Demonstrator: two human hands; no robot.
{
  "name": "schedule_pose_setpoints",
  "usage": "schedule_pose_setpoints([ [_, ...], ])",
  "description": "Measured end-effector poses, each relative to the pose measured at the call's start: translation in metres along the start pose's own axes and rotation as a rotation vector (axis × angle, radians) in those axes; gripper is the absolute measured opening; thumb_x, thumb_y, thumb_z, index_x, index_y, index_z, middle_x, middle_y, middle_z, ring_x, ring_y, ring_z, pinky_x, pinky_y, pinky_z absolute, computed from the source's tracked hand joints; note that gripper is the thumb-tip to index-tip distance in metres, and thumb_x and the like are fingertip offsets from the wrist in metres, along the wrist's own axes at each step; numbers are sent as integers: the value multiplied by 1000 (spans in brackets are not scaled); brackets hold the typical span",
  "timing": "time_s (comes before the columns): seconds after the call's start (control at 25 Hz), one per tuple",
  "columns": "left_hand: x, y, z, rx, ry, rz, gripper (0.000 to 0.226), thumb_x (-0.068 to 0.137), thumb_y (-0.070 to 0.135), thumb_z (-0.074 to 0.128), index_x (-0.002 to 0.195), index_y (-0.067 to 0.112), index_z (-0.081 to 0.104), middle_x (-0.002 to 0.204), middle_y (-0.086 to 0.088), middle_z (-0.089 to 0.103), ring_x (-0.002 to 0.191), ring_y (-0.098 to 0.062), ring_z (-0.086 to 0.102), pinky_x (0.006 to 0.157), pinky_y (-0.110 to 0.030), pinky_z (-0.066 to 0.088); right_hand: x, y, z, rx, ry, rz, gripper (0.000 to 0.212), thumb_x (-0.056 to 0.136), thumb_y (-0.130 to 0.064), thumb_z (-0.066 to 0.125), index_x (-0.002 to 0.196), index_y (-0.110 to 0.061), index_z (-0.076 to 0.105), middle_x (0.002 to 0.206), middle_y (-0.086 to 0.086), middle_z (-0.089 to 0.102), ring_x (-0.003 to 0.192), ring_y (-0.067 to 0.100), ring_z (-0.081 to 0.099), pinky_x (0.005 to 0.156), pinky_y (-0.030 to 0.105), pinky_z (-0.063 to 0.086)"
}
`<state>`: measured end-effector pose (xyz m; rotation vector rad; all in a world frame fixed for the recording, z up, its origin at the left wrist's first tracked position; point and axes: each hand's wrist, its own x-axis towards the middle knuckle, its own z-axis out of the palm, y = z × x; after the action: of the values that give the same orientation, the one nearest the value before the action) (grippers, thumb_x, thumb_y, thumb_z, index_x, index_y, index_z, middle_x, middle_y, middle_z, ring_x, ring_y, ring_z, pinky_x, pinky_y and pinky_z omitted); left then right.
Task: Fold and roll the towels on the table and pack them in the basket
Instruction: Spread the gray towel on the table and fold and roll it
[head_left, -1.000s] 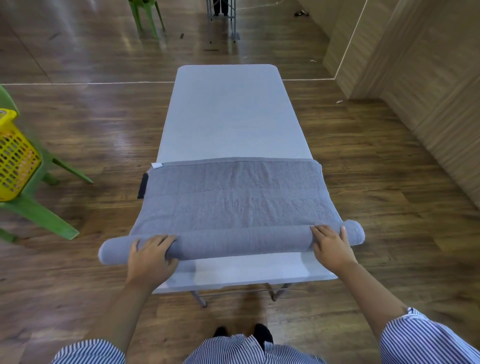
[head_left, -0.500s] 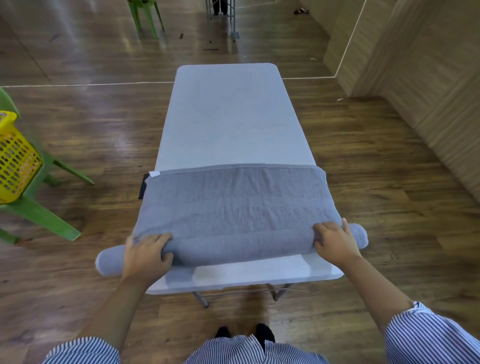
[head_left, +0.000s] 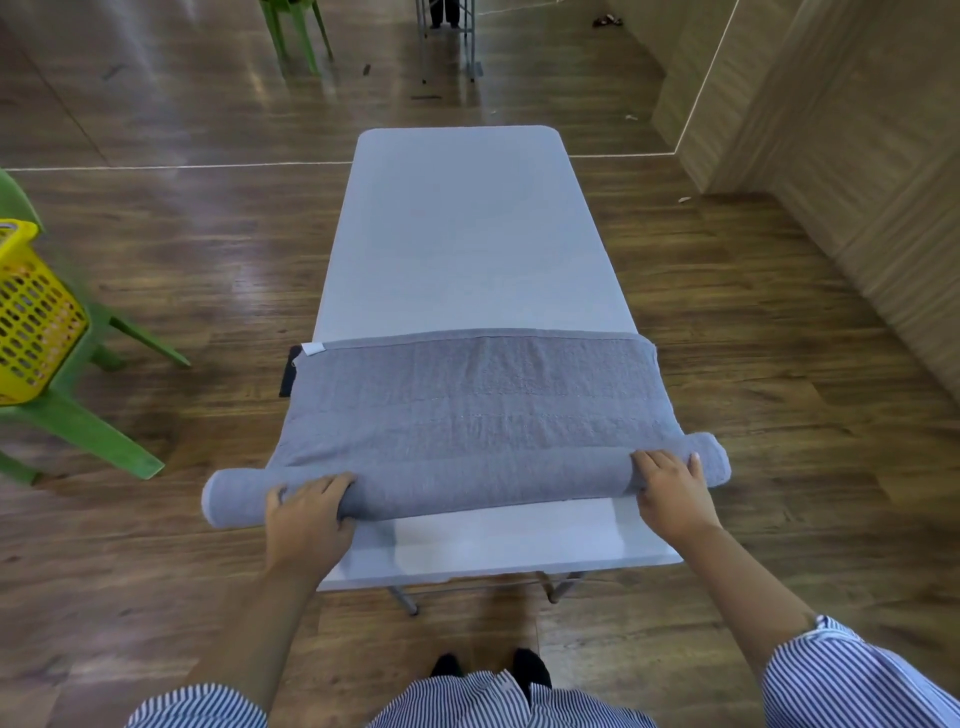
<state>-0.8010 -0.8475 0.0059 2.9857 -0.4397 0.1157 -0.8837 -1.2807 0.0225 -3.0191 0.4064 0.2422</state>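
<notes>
A grey towel (head_left: 467, 400) lies across the near part of the long white table (head_left: 462, 234). Its near edge is rolled into a thick tube (head_left: 467, 478) that overhangs both sides of the table. My left hand (head_left: 306, 514) grips the roll near its left end, fingers curled over the top. My right hand (head_left: 670, 488) holds the roll near its right end, fingers over it. The flat part of the towel stretches away from the roll, with a white label at its far left corner. The yellow basket (head_left: 31, 322) sits on a green chair at the far left.
The green plastic chair (head_left: 78, 415) stands left of the table on the wooden floor. A wood-panelled wall (head_left: 857, 182) runs along the right. Another green chair (head_left: 291, 26) and a metal frame (head_left: 447, 36) stand far back. A dark strap (head_left: 288, 364) hangs at the table's left edge.
Both hands have rolled the towel further away from me, so the roll is thicker and the flat part shorter. The view has shifted slightly.
</notes>
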Motion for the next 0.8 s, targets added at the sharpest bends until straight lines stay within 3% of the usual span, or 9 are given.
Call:
schedule_pose_setpoints([
  [0.2, 7, -3, -14, 51, 51, 51, 38, 63, 36, 35, 74, 23, 68, 52, 5, 59, 48, -22, 55, 69, -35, 23, 5, 1, -11, -34, -70, 10, 24, 85, -18, 47, 106, -14, 58, 105, 1, 63, 107, 23, 52, 112, 52, 13],
  [0.28, 13, -5, -17, 29, 39, 29, 35, 64, 35, 38, 80, 22, 67, 60, 6, 63, 54, -22, 59, 73, -36, 26, 7, 2, -12, -19, -16, 0, 24, 84, -16, 49, 106, -13, 58, 105, 3, 62, 107, 25, 52, 112, 54, 13],
  [0.4, 18, -3, -9, -17, 57, -12, 40, 67, 19, 56, 106, 15, 65, 99, 0, 68, 84, -25, 66, 90, -52, 36, 9, 0, -6, 14, 109, -28, 39, 82, -6, 52, 122, -8, 53, 123, 8, 54, 117, 29, 49, 109, 59, 21],
  [0.56, 12, 0, 0, -71, -107, -60, 49, 69, 19, 72, 117, 16, 63, 112, 1, 66, 104, -24, 63, 104, -63, 26, 5, -2, 0, 9, -89, 6, 62, 89, -20, 50, 145, -11, 25, 149, 0, 29, 142, 17, 16, 114, 49, -3],
  [0.68, 13, -4, 4, -55, -149, -58, 59, 61, 12, 77, 119, 15, 63, 111, -2, 67, 101, -27, 64, 102, -63, 28, 3, -6, 0, -33, -73, 1, 64, 86, -14, 53, 144, -13, 26, 147, 0, 33, 140, 16, 20, 114, 49, 0],
  [0.8, 11, -9, 1, -44, -83, 46, 44, 61, 19, 64, 104, 13, 67, 94, -4, 71, 81, -29, 68, 85, -55, 44, 2, -5, -1, -29, -2, 16, 48, 87, -11, 50, 134, -16, 42, 132, 0, 49, 128, 18, 40, 115, 48, 5],
])
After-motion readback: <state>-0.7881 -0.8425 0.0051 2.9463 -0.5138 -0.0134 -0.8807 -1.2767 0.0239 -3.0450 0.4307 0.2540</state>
